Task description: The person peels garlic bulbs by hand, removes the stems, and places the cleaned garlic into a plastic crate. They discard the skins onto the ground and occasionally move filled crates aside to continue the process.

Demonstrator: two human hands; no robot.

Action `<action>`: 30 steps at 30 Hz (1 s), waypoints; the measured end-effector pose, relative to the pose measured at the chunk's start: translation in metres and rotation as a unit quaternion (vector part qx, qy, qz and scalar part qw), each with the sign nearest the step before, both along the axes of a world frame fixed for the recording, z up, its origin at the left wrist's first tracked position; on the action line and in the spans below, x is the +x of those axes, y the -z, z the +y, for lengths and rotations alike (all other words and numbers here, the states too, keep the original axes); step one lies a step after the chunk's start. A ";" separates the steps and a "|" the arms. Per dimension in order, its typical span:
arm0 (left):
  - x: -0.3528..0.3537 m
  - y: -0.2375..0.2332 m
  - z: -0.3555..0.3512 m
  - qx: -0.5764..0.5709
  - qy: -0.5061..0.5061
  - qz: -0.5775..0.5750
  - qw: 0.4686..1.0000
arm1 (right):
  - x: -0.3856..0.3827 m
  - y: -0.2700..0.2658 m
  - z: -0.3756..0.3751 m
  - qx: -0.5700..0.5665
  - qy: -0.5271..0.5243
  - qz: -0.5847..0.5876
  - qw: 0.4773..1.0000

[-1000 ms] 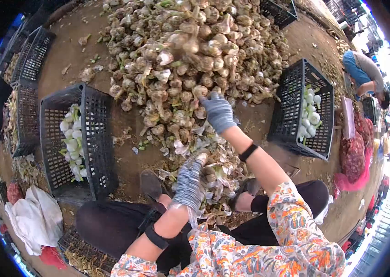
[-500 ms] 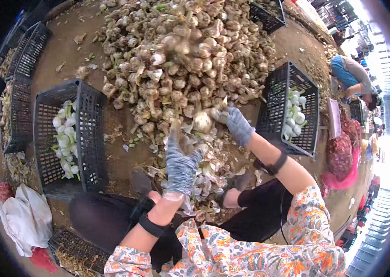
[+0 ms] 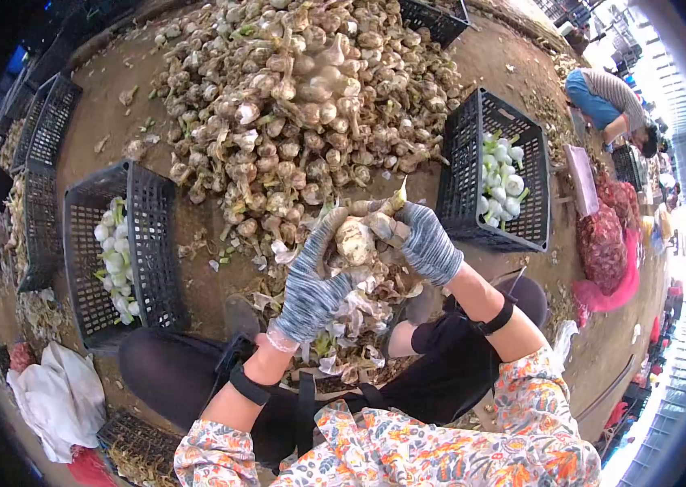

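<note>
A garlic bulb [image 3: 354, 242] with pale skin and dirty roots faces me between my two gloved hands, its stem pointing up to the right. My right hand [image 3: 425, 245], in a grey striped glove, is closed on the stem side of the bulb. Curved round the left side of the same bulb is my left hand [image 3: 315, 280], its fingertips at the top and the thumb lower down. Just beyond my hands rises a large heap of unpeeled garlic [image 3: 278, 122]. Loose papery skins [image 3: 359, 325] lie beneath them, between my feet.
Black plastic crates holding cleaned white garlic stand at left [image 3: 133, 243] and right [image 3: 485, 219]. A white sack [image 3: 59, 398] lies at lower left. Full red mesh bags [image 3: 602, 252] rest at right, and a bent-over person [image 3: 615, 97] is farther back.
My left hand has moved up and closed round the bulb, having been open below it. The right hand keeps hold by the stem. The whole view has shifted slightly.
</note>
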State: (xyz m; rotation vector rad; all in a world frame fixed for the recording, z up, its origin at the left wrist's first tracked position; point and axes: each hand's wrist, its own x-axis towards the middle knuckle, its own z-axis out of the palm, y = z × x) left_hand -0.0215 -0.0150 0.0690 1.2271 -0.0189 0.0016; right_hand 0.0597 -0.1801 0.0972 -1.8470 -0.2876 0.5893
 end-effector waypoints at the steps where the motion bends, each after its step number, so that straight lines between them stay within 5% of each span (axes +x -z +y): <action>1: 0.001 0.001 -0.001 0.007 -0.001 0.000 1.000 | -0.001 -0.004 0.002 0.066 -0.004 -0.031 0.997; 6: 0.004 0.003 0.002 0.000 0.020 0.007 1.000 | 0.002 -0.015 -0.005 0.053 0.001 0.092 0.994; 11: 0.007 0.004 0.006 -0.061 0.015 0.044 0.997 | 0.006 -0.004 -0.009 0.007 -0.067 -0.055 0.996; 13: 0.012 0.010 0.016 -0.242 0.059 0.182 0.951 | -0.001 -0.005 -0.006 0.010 -0.058 -0.028 0.998; 14: 0.012 0.011 0.013 -0.242 0.055 0.183 0.951 | -0.006 -0.005 -0.004 0.013 -0.047 0.000 0.999; 16: 0.014 0.008 0.005 -0.291 -0.100 0.275 0.911 | -0.012 0.002 0.003 0.019 -0.093 -0.061 0.994; 20: 0.015 0.024 0.016 -0.122 -0.073 0.395 0.907 | -0.029 0.011 0.007 0.073 -0.163 -0.199 0.964; 22: 0.020 0.026 0.023 -0.149 -0.017 0.440 0.885 | -0.032 -0.003 0.006 0.080 -0.143 0.102 0.981; 24: 0.018 0.015 0.020 -0.082 -0.044 0.410 0.908 | -0.032 0.001 0.004 0.089 -0.075 0.136 0.984; 25: 0.017 0.016 0.022 0.008 -0.050 0.230 0.972 | -0.031 0.003 0.002 0.096 -0.007 0.167 0.981; 26: 0.012 0.009 0.012 0.129 -0.175 0.112 0.970 | -0.030 0.006 0.001 0.094 -0.003 0.163 0.982; 28: 0.005 -0.011 0.014 0.345 -0.178 -0.071 0.919 | -0.028 0.012 0.002 0.017 -0.025 -0.073 0.997; 30: 0.002 -0.022 0.005 0.456 -0.130 -0.130 0.871 | -0.029 0.016 0.005 0.035 -0.039 -0.096 0.994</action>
